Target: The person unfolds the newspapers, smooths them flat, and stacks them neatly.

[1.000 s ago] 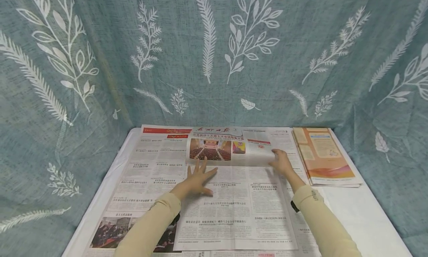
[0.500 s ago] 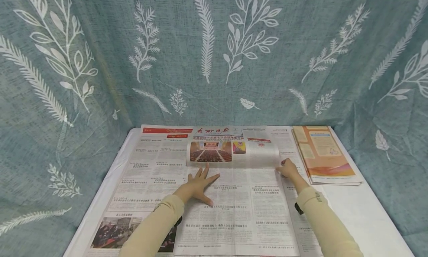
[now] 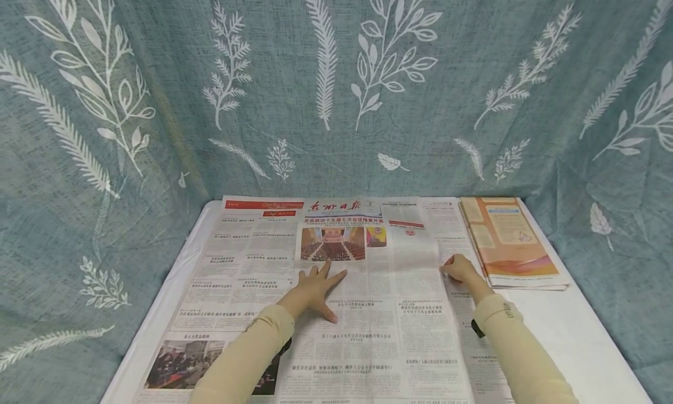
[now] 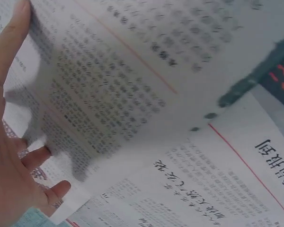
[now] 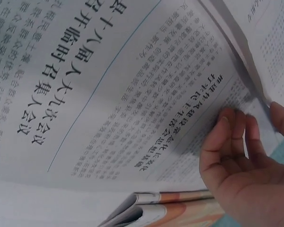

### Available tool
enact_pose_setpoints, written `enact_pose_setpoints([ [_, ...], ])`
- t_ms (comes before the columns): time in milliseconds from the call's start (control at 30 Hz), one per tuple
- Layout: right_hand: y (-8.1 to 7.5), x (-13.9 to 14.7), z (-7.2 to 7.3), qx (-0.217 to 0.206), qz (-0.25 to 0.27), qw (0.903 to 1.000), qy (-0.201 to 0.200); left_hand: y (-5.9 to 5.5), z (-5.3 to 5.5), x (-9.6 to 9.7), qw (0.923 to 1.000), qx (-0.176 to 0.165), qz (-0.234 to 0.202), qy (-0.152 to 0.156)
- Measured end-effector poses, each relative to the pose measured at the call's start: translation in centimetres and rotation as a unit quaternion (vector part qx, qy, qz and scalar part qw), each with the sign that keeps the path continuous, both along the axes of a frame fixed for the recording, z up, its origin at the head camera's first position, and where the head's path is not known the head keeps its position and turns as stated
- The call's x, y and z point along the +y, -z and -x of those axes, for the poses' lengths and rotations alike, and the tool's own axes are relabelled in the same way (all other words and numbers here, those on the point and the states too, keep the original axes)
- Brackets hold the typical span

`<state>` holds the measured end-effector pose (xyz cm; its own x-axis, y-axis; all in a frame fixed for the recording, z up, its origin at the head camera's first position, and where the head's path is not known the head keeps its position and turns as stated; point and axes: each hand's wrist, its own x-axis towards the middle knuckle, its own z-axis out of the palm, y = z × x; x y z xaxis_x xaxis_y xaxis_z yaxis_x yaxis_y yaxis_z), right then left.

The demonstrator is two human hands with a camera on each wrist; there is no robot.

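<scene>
Seemingly, the left hand [image 3: 314,290] lies spread to steady the paper [image 3: 375,319] the right hand [image 3: 465,270] pinches towards the desk's [image 3: 570,340] right edge.

Left hand [image 4: 9,184]: at the left edge, fingers [image 4: 37,157] spread apart, one long digit reaching into the upper left corner
Newspaper sheet [image 4: 102,94]: under the hand and across the upper middle, small print, a thin red rule slanting through
Shadow [image 4: 40,71]: on the print, just beside the hand
Headline page [image 4: 236,177]: lower right, larger black characters, bolder red line [image 4: 241,159]
Dark green band [image 4: 255,75]: upper right, slanting, slightly blurred
</scene>
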<state>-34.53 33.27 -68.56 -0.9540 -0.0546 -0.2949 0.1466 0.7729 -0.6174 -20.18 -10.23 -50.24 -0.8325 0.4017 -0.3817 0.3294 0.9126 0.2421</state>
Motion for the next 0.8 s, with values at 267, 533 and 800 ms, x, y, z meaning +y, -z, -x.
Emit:
enact_pose_setpoints([
  [267,-0.4,0.5,-0.4,-0.057,0.039,0.9975,-0.015,-0.3,-0.4,0.7,0.9987,-0.007,0.049,0.012],
  [533,-7.6,-2.4,-3.9,-0.111,0.05,0.9925,0.005,-0.4,-0.6,1.0,0.9992,-0.036,0.018,-0.003],
  [800,-10.2,-3.9,-6.4,-0.1,0.106,0.9892,-0.017,-0.1,-0.9,0.9,0.9985,-0.053,0.013,-0.01],
])
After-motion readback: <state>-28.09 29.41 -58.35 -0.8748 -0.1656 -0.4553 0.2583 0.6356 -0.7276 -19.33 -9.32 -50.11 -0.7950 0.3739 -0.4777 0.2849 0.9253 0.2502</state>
